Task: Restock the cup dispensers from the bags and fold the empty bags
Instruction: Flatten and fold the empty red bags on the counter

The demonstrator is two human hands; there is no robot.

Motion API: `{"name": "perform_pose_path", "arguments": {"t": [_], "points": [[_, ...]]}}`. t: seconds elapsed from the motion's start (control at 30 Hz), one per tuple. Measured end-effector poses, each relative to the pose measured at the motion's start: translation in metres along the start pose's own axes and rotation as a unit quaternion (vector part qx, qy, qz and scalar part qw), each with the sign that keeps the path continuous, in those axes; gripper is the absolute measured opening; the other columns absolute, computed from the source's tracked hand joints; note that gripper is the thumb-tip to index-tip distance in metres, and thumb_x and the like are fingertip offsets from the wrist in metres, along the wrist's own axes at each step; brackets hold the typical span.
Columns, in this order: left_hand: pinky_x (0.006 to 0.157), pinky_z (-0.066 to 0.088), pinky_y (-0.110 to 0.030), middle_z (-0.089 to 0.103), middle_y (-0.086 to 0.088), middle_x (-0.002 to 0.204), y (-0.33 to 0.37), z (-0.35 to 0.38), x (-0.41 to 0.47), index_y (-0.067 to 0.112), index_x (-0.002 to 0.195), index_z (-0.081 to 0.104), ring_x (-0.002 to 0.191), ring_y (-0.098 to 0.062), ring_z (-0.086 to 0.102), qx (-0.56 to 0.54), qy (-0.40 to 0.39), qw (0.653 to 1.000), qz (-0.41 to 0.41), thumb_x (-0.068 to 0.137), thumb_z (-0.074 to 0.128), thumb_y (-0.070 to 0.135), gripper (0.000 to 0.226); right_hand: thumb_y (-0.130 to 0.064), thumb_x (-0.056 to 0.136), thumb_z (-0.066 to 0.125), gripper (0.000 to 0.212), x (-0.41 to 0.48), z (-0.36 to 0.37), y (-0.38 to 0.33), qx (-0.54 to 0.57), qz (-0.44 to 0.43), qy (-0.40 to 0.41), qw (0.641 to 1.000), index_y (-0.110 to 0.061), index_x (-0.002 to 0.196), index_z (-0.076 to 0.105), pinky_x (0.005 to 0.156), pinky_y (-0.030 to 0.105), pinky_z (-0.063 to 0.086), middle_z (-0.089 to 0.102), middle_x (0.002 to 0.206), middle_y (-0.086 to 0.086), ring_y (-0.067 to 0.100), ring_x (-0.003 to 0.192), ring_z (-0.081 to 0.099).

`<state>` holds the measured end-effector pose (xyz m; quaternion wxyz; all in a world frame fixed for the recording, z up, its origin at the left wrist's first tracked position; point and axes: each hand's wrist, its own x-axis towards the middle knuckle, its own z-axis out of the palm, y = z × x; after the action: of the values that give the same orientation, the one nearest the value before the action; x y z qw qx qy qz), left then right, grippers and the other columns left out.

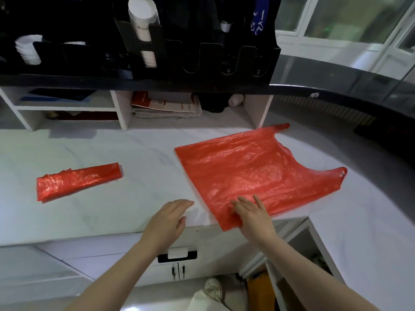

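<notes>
A red plastic bag [251,169] lies spread flat on the white counter [139,176], its two handles pointing right and its near corner hanging over the front edge. My right hand [253,216] presses that near corner with straight fingers. My left hand [168,218] hovers just left of the bag with relaxed fingers and holds nothing. A second red bag [76,180], folded into a narrow strip, lies at the left of the counter. The black cup dispenser [202,50] stands on the raised shelf behind, with a stack of white cups [142,16] in one slot.
More white cups [27,49] sit in a holder at the far left. Under the shelf are white cubbies with stacked papers [166,106]. A drawer with a handle [177,254] is below the counter edge, and an open cabinet [298,265] stands at lower right.
</notes>
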<state>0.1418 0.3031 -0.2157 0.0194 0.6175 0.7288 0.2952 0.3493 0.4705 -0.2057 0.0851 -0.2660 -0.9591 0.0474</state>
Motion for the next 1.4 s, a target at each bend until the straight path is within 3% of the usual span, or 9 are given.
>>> {"name": "perform_pose_path", "arguments": {"t": [0.23,0.43,0.57,0.63,0.7,0.83,1.0,1.17,1.4], "points": [[0.117,0.008,-0.026,0.013,0.001,0.159,-0.010,0.028,0.053,0.021,0.150,0.023,0.145,-0.014,0.013,0.049,-0.111,0.992,-0.026,0.097,0.044,0.022,0.057,-0.027,0.088,0.057,0.034,-0.046,-0.009,0.046,-0.065,0.107,-0.035,0.992,-0.022,0.121,0.058,0.113,0.051,-0.010,0.047,0.143,-0.007,0.022,0.143,0.025],[0.119,0.001,-0.032,0.001,-0.003,0.160,0.000,0.056,0.102,0.021,0.152,0.008,0.147,-0.017,0.002,0.094,-0.146,0.985,-0.003,0.097,0.040,0.028,0.064,-0.025,0.076,0.074,0.044,-0.091,-0.030,0.078,-0.060,0.220,-0.004,0.974,-0.020,0.119,0.064,0.112,0.059,0.007,0.044,0.146,0.004,0.032,0.142,0.025],[0.117,-0.002,-0.032,-0.003,-0.004,0.160,0.010,0.083,0.133,0.023,0.152,0.004,0.147,-0.018,-0.001,0.097,-0.183,0.978,0.030,0.097,0.039,0.035,0.067,-0.033,0.082,0.069,0.059,-0.129,-0.039,0.098,-0.086,0.309,-0.011,0.947,-0.031,0.136,0.047,0.115,0.052,0.000,0.022,0.157,0.002,0.027,0.147,0.010],[0.117,-0.001,-0.033,0.000,-0.004,0.160,0.015,0.095,0.142,0.024,0.152,0.006,0.147,-0.019,0.000,0.094,-0.211,0.972,0.035,0.097,0.037,0.038,0.065,-0.024,0.070,0.081,0.064,-0.138,-0.043,0.098,-0.068,0.278,0.002,0.958,-0.026,0.129,0.056,0.112,0.053,0.017,0.043,0.146,0.005,0.029,0.138,0.035],[0.117,0.000,-0.033,0.001,-0.005,0.160,0.018,0.102,0.148,0.024,0.152,0.007,0.147,-0.018,0.000,0.101,-0.230,0.967,0.043,0.098,0.033,0.040,0.063,-0.012,0.054,0.089,0.053,-0.141,-0.041,0.097,-0.070,0.198,0.061,0.976,-0.020,0.104,0.071,0.096,0.049,0.044,0.067,0.116,0.004,0.028,0.108,0.063],[0.118,-0.002,-0.035,-0.004,-0.001,0.160,0.011,0.102,0.155,0.028,0.152,0.003,0.147,-0.017,-0.004,0.115,-0.253,0.959,0.049,0.096,0.031,0.050,0.066,-0.006,0.072,0.079,0.018,-0.138,-0.037,0.098,-0.004,0.242,0.097,0.965,-0.017,0.084,0.070,0.065,0.033,0.052,0.071,0.078,0.001,0.025,0.067,0.067],[0.117,-0.004,-0.033,-0.007,0.003,0.159,0.003,0.097,0.156,0.033,0.151,-0.001,0.146,-0.015,-0.006,0.121,-0.255,0.959,0.038,0.093,0.031,0.060,0.072,-0.030,0.096,0.052,0.013,-0.138,-0.032,0.111,0.031,0.317,0.080,0.945,-0.023,0.104,0.061,0.067,0.024,0.048,0.069,0.090,-0.004,0.017,0.076,0.064],[0.116,-0.001,-0.031,0.001,0.005,0.160,0.002,0.098,0.158,0.033,0.151,0.006,0.146,-0.013,0.001,0.110,-0.239,0.964,0.035,0.096,0.030,0.056,0.064,-0.025,0.090,0.063,0.013,-0.144,-0.032,0.111,0.041,0.301,0.074,0.950,-0.025,0.103,0.068,0.066,0.013,0.037,0.071,0.090,-0.006,0.016,0.077,0.066],[0.117,-0.005,-0.040,-0.010,0.001,0.159,0.012,0.089,0.153,0.025,0.151,-0.005,0.147,-0.018,-0.007,0.185,-0.212,0.959,0.013,0.098,0.025,0.050,0.067,-0.010,0.079,0.075,0.027,-0.135,-0.036,0.105,0.032,0.205,0.128,0.970,-0.021,0.104,0.074,0.076,0.030,0.055,0.072,0.105,-0.004,0.018,0.086,0.070]]}}
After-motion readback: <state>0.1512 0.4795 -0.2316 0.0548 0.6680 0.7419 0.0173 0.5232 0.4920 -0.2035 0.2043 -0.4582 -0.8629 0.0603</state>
